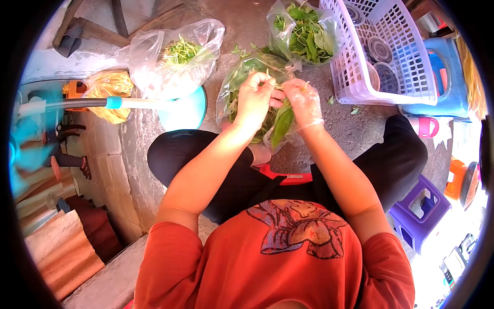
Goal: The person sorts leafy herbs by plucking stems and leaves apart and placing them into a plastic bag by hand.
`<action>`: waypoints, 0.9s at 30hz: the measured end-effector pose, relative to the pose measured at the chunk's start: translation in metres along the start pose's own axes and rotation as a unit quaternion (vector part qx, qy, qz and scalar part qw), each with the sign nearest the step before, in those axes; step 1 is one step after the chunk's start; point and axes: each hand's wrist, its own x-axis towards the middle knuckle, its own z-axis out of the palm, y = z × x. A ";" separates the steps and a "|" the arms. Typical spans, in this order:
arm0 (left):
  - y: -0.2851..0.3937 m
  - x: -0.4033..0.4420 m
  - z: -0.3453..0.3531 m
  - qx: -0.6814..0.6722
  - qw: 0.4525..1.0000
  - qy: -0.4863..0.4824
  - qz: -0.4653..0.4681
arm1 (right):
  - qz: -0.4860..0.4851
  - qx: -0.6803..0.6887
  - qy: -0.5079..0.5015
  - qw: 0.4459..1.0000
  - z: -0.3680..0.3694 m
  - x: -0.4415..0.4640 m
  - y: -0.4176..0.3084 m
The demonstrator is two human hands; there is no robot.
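My left hand [253, 100] is closed in a pinch at a thin stem, close beside my right hand. My right hand [304, 103] wears a thin clear plastic glove and is closed on a sprig of leafy greens [281, 123], whose long green leaves hang below it. Beneath both hands an open clear plastic bag [226, 95] holds more leafy greens. Farther forward, a second clear bag [309, 33] is full of green leaves. To the left, another clear bag [177, 54] contains a pile of cut green stems.
A white plastic basket [355, 87] with several round lids or containers stands at the front right, beside a blue stool [437, 105]. A purple stool [422, 206] is at my right. A teal round base [193, 110] with a pole and a yellow bag [110, 85] are on the left.
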 end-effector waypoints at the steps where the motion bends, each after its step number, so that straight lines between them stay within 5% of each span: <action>1: 0.001 0.000 -0.002 0.002 1.000 0.002 0.007 | 0.022 0.034 0.022 0.999 -0.006 0.005 0.009; 3: 0.008 0.005 -0.010 0.003 1.000 0.002 0.024 | 0.049 0.050 0.066 0.995 -0.013 0.010 0.004; 5: 0.020 0.015 -0.024 0.011 0.999 -0.003 0.046 | -0.058 0.039 0.050 0.996 -0.030 0.027 0.005; 8: 0.067 0.038 -0.059 0.112 0.991 0.007 0.077 | -0.002 0.095 0.122 0.988 -0.036 0.049 -0.041; 13: 0.129 0.111 -0.133 0.236 0.953 0.113 0.154 | -0.039 0.081 0.077 0.993 -0.048 0.106 -0.076; 16: 0.129 0.167 -0.190 0.437 0.850 0.246 0.163 | -0.068 -0.067 0.095 0.991 -0.040 0.133 -0.083; 17: 0.120 0.175 -0.190 0.476 0.816 0.264 0.195 | -0.165 -0.328 0.055 0.928 -0.055 0.160 -0.063; 18: 0.110 0.180 -0.187 0.512 0.779 0.282 0.226 | -0.276 -0.549 0.071 0.786 -0.070 0.186 -0.042; 19: 0.101 0.184 -0.180 0.545 0.740 0.299 0.256 | -0.295 -0.426 0.076 0.852 -0.072 0.201 -0.028; 21: 0.074 0.180 -0.128 0.428 0.856 0.097 0.274 | -0.211 -0.330 0.101 0.915 -0.060 0.212 -0.030; 22: 0.060 0.181 -0.101 0.483 0.847 0.013 0.221 | -0.171 -0.277 0.119 0.938 -0.054 0.217 -0.031; 24: 0.024 0.185 -0.046 0.530 0.794 0.023 0.295 | -0.049 -0.183 0.149 0.970 -0.044 0.228 -0.036; 25: 0.005 0.192 -0.023 0.524 0.804 0.051 0.277 | -0.080 -0.267 0.142 0.950 -0.057 0.254 -0.024; 27: -0.011 0.207 0.001 0.483 0.846 0.069 0.214 | -0.091 -0.227 0.160 0.956 -0.046 0.266 -0.030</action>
